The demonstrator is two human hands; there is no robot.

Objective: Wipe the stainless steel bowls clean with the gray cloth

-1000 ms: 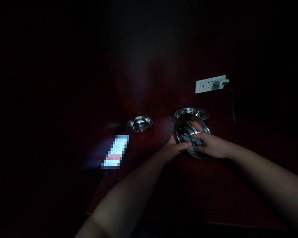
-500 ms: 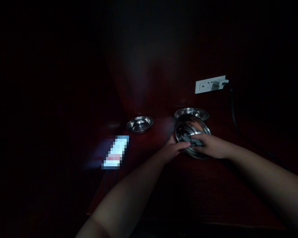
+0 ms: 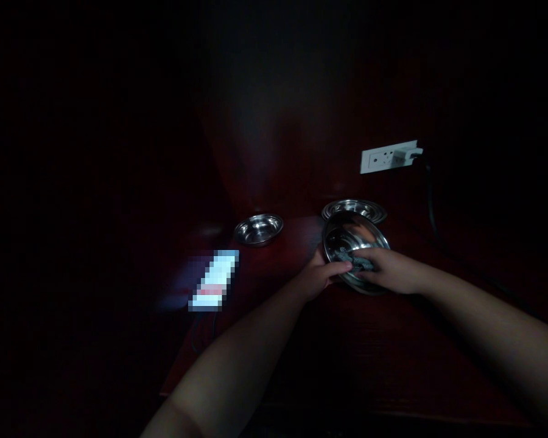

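A shiny metal bowl (image 3: 342, 234) is tilted toward me in front of the wall. My left hand (image 3: 317, 277) grips its lower left rim, thumb over the inside edge and the other fingers hidden behind. Inside the bowl, my right hand (image 3: 393, 271) presses a grey, mesh-like steel wool scrubber (image 3: 358, 260) against the metal with closed fingers. Just behind stand stacked metal bowls (image 3: 377, 211), partly covered by the held one. Another metal bowl (image 3: 259, 231) rests upright on the dark red table (image 3: 292, 243), to the left.
A lit phone-like screen (image 3: 214, 280), pixelated, is at the left table edge with a thin cable below it. On the wall, a white socket panel (image 3: 374, 160) has a plug in it. A dark cable (image 3: 430, 201) runs from there down the right side.
The view has shifted very slightly. Both hands keep their places on the bowl, and the scrubber stays at nearly the same spot inside it.
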